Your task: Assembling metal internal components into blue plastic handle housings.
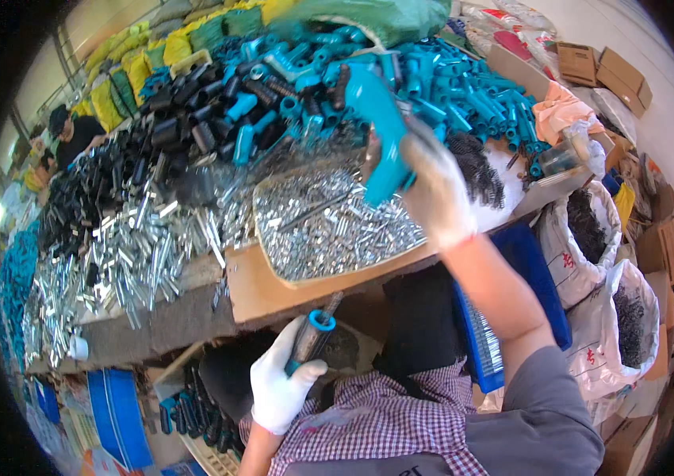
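My left hand (285,381), in a white glove, is closed around a black handle with a teal collar (323,320). A thin metal rod sticks up out of the collar. My right hand (436,186), also gloved and a little blurred, is raised over the bench, its fingers wrapped on a teal pistol-shaped piece (382,115). Whether that piece is a tool or a bare plastic part I cannot tell. Below and left of it lies a pale tray of small shiny metal parts (305,280), with a dark thin rod (317,210) across them.
Teal plastic parts (464,87) and black sleeves (166,135) are heaped behind the tray; metal tubes (147,262) pile at left. Dark springs (476,166) lie at right. A blue crate (523,270) and white sacks (614,317) stand beside me. Another person (75,131) works far left.
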Tool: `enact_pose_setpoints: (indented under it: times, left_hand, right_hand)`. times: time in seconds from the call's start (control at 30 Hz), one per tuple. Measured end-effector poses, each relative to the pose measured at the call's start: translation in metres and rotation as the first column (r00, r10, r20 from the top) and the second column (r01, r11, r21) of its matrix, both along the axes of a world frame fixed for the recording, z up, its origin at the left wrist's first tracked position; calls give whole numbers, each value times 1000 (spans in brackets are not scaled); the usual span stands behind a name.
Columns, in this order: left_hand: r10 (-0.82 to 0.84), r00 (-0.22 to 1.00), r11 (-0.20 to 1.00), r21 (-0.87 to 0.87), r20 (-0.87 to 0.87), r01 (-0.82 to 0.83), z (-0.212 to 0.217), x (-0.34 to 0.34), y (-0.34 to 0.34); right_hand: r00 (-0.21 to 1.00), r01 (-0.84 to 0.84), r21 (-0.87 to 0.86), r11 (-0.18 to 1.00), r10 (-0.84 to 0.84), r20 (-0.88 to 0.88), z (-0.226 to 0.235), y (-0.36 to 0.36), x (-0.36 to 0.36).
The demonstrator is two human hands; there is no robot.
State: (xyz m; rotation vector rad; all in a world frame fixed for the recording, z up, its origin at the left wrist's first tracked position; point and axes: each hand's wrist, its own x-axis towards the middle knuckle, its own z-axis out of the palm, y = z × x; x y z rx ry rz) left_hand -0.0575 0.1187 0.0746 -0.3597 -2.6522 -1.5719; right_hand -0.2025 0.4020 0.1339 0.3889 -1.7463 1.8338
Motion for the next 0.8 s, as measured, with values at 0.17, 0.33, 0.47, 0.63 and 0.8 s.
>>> enact_pose_setpoints:
  times: [0.17, 0.33, 0.47, 0.63, 0.8]
  left_hand:
    - [-30, 1000, 1000, -8, 1, 30, 2, 4, -12]
    - [-3, 999, 998, -61, 46, 6, 2, 20, -43]
    - [-65, 998, 996, -65, 18, 66, -5, 23, -60]
    - [-122, 990, 992, 21, 64, 121, -7, 27, -79]
    - [-273, 949, 946, -137, 158, 295, -19, 35, -115]
  right_hand:
    - [818, -375, -641, 669, 565, 111, -18, -85, 83]
    - [769, -453, -567, 688, 623, 142, -29, -116, 93]
    - [707, -484, -528, 698, 668, 234, -38, -132, 101]
    - [418, -807, -348, 477, 878, 233, -35, -108, 100]
    - [-64, -854, -332, 400, 553, 831, -18, -101, 105]
